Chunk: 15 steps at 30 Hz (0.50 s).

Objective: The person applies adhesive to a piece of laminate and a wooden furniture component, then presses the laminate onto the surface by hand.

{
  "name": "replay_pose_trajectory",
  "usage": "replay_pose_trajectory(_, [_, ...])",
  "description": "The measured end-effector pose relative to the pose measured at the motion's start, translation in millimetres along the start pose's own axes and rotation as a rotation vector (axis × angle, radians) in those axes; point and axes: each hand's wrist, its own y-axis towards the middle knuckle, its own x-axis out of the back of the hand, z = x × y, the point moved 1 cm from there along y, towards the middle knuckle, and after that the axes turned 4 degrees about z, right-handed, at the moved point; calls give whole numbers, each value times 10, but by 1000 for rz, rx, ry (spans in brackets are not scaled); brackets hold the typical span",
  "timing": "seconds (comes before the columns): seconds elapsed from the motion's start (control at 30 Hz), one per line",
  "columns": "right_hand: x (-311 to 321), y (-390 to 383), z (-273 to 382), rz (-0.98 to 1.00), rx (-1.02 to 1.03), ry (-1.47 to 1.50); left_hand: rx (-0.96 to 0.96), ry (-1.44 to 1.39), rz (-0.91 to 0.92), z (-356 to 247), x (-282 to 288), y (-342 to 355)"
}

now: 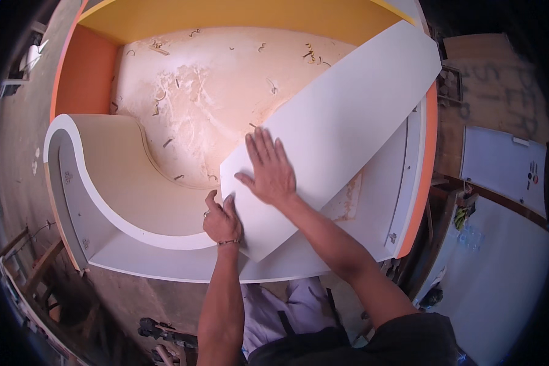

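Note:
A long white board point(341, 128) with angled ends lies slantwise across a large cabinet-like piece. My right hand point(271, 171) presses flat on the board's near part, fingers spread. Just left of it, my left hand point(221, 226) sits where the board's edge meets the end of a curved white rim point(128, 229). Its thumb and index finger are apart, the thumb against the board's edge; the other fingers are partly curled and hidden. Below that rim, a cream curved wall point(116, 165) bends round to the left.
Curled shavings and pale smears lie on the cream inner panel point(207, 85). Orange point(85, 73) and yellow side panels point(238, 18) enclose it. At right stand a pale blue-grey surface point(494, 280) with a clear bottle and a white panel point(503, 165). Wooden pieces point(43, 268) lie lower left.

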Motion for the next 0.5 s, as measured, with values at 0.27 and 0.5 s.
replay_pose_trajectory(0.27, [344,1052,-1199,-184,-120,-64,-8,-43,-42,-11,-35,-18])
replay_pose_trajectory(0.5, [548,1619,-2249,-279,-269,-95,28,-80,-66,-9,-33,-32])
